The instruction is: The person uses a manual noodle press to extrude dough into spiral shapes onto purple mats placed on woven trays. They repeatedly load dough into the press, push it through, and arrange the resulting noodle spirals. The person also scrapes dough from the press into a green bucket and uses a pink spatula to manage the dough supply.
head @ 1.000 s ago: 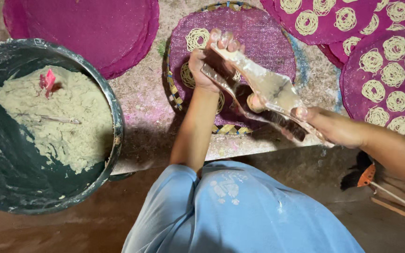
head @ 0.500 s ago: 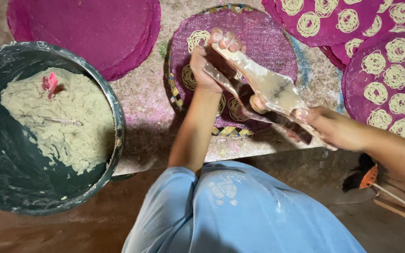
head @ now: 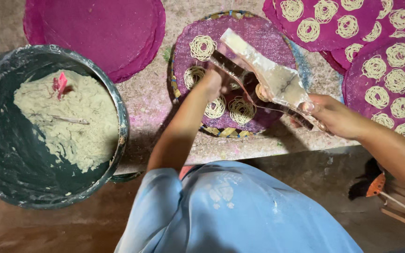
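Observation:
A long lever press (head: 263,79), wooden and smeared with pale dough, hangs over a round purple woven mat (head: 263,37). My right hand (head: 331,115) grips the press's handles at the near end. My left hand (head: 212,84) is closed on the press's underside near its far end. Several small coils of thin dough strands (head: 202,47) lie on the mat beneath the press.
A large dark basin (head: 118,117) of pale dough with a pink scrap in it stands at the left. A bare purple mat (head: 99,33) lies behind it. More purple mats (head: 390,89) covered with coils sit at the right. Sticks (head: 399,206) lie on the floor, lower right.
The press and both hands have shifted slightly toward me over the mat, and another coil now lies under the press.

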Tool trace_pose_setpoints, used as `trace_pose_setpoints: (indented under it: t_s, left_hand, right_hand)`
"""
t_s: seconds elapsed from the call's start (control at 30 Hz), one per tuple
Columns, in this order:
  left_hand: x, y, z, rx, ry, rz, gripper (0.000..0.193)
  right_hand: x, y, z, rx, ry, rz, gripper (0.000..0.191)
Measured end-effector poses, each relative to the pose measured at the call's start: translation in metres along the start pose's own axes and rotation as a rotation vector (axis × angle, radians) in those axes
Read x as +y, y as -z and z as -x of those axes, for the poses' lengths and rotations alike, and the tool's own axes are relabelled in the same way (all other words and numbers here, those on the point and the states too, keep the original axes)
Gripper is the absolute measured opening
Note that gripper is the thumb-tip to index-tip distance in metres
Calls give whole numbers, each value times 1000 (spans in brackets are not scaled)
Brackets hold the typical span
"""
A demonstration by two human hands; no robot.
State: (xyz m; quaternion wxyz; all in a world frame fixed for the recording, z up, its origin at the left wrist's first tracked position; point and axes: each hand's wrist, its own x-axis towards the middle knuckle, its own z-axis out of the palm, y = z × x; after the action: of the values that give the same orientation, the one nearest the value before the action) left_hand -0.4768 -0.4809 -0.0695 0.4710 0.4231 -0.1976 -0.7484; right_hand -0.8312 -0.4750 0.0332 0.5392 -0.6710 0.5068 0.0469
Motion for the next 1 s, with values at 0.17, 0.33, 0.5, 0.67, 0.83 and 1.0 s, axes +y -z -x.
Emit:
trace_pose_setpoints:
  t_s: [0.17,0.33,0.5,0.67,0.83,1.0]
  left_hand:
    - [-42,0,25,36,60,-486,66]
    - [-44,-12,112,27,-375,-1296,79]
    - [-10,-33,108,46,-730,-874,17]
    - [24,-55,30,-859,-438,602,86]
    - [25,-89,-23,-818,-534,774,46]
    - [35,-72,-61,-752,-499,882,24]
  right_hand:
    - [24,-9,-19,43,373,-4,66]
    - [51,-5,-20,70,385,-23,67]
    - [75,5,5,-32,101,-466,66]
    - [71,4,22,-268,16,-425,77]
    - [44,38,19,-136,-179,-222,80]
    - [15,30,-11,129,-199,168,85]
